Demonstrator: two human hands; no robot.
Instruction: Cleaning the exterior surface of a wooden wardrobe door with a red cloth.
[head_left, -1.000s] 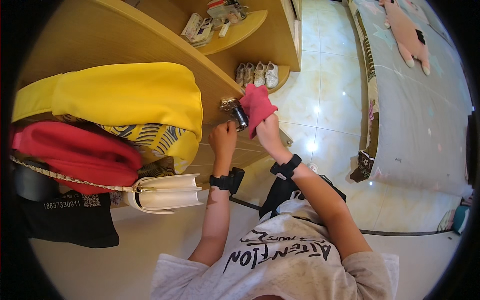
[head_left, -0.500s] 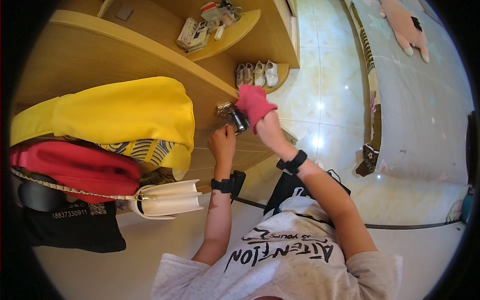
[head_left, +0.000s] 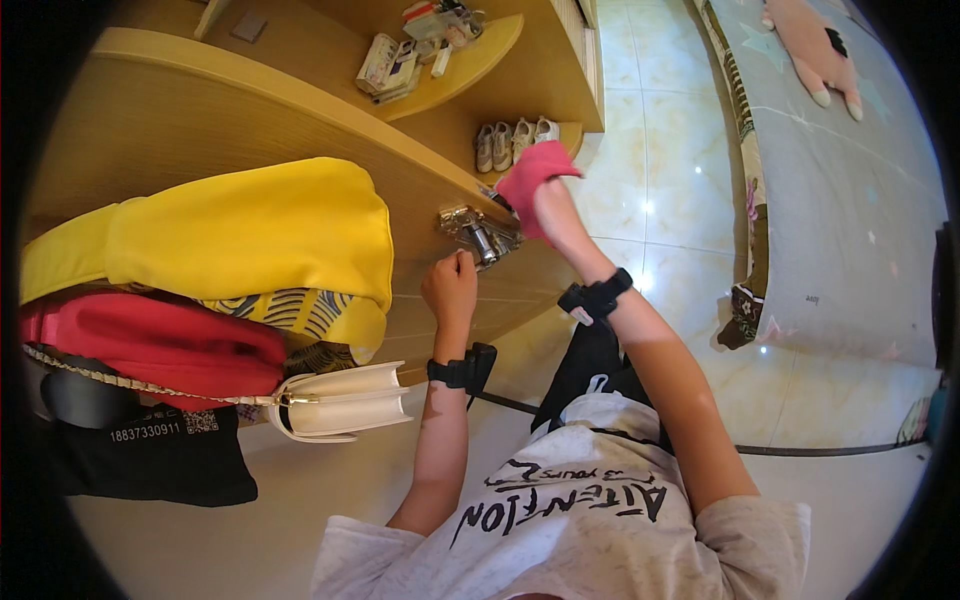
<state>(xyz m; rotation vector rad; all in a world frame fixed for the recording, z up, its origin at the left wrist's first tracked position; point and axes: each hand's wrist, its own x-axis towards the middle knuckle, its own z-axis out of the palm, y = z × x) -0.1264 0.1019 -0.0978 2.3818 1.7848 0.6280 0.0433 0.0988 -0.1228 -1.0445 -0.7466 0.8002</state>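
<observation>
Pink cloth (head_left: 532, 180) covers the right hand (head_left: 556, 206), fingers hidden, perhaps as padding; left hand (head_left: 449, 288) curls by the door handle (head_left: 482, 241), hold unclear

The room is brightly lit, and the pale floor tiles (head_left: 620, 130) throw back several small white glare spots, each ringed by a soft haze. Warm tones lie over the wooden panel (head_left: 150, 115), which darkens toward the left rim. Small highlights gleam on the metal fitting (head_left: 481, 240). Light falls unevenly on the person's left forearm (head_left: 440, 440) — a paler stretch below the wristband (head_left: 460, 372) — while the black bag (head_left: 150, 465) sinks into deep tone. The pink cloth (head_left: 535, 185) looks slightly soft. Fisheye distortion bows the panel's edge — and black vignetting swallows the corners.
</observation>
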